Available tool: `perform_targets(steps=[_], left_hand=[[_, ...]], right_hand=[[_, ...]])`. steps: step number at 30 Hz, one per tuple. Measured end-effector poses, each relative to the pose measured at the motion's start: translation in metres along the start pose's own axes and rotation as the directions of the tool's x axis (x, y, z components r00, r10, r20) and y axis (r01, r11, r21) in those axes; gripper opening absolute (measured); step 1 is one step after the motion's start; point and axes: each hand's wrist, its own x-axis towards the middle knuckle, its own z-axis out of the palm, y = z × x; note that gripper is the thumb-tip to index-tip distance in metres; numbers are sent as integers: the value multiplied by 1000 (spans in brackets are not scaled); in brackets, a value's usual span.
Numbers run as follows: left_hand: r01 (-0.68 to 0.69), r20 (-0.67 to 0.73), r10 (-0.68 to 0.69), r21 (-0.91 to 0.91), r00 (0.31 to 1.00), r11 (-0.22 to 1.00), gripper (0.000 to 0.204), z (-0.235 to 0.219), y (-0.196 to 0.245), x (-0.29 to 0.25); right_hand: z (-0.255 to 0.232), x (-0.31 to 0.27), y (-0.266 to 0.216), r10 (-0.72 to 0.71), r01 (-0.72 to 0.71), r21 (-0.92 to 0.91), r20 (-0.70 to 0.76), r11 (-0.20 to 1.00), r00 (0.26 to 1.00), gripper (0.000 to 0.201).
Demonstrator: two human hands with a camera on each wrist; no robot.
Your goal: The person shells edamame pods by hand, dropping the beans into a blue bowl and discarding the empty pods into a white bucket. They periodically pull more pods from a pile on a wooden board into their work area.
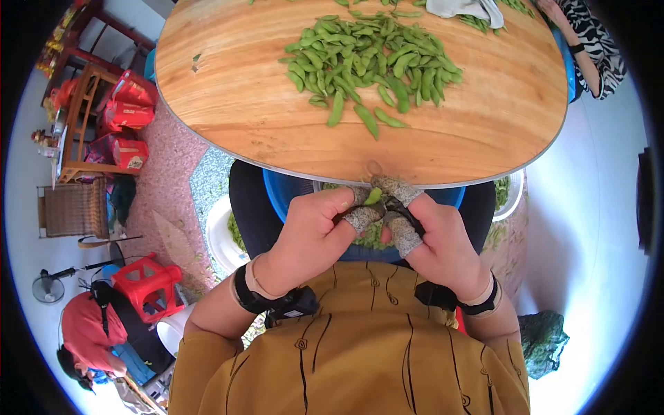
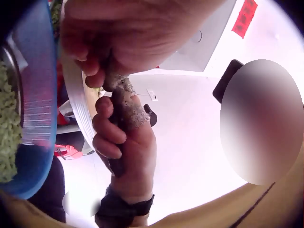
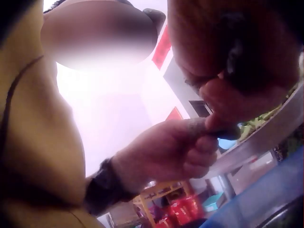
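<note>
Both hands meet over the near edge of the round wooden table. My left hand [image 1: 308, 225] pinches a green soybean pod [image 1: 373, 196] between thumb and forefinger. The right hand [image 1: 446, 235] comes up against the pod from the other side, its fingers curled round a dark handle [image 2: 117, 159]; I cannot tell what tool it belongs to. Speckled grey wraps cover the thumb and forefinger of each hand. Below them sits a blue basin [image 1: 277, 194], with green beans [image 2: 7, 128] inside. A heap of pods [image 1: 366, 59] lies on the tabletop [image 1: 235, 117].
White bowls [image 1: 220, 238] with green contents stand on the floor either side. A white cloth [image 1: 463, 8] lies at the table's far side, near another person's arm [image 1: 586, 66]. To the left are red bags [image 1: 130, 114], a red stool [image 1: 146, 280] and a seated person [image 1: 90, 325].
</note>
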Motion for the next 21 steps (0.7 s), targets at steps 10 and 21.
perform_targets(steps=[10,21], left_hand=[[383,336,-228,-527,914,758,11,-7,-3,3],[-336,87,411,737,908,586,14,6,-6,0]], right_hand=[[-16,-1,-10,300,-551,774,470,312,830,24],[-4,-6,2,371,-424,379,208,822,905,29]])
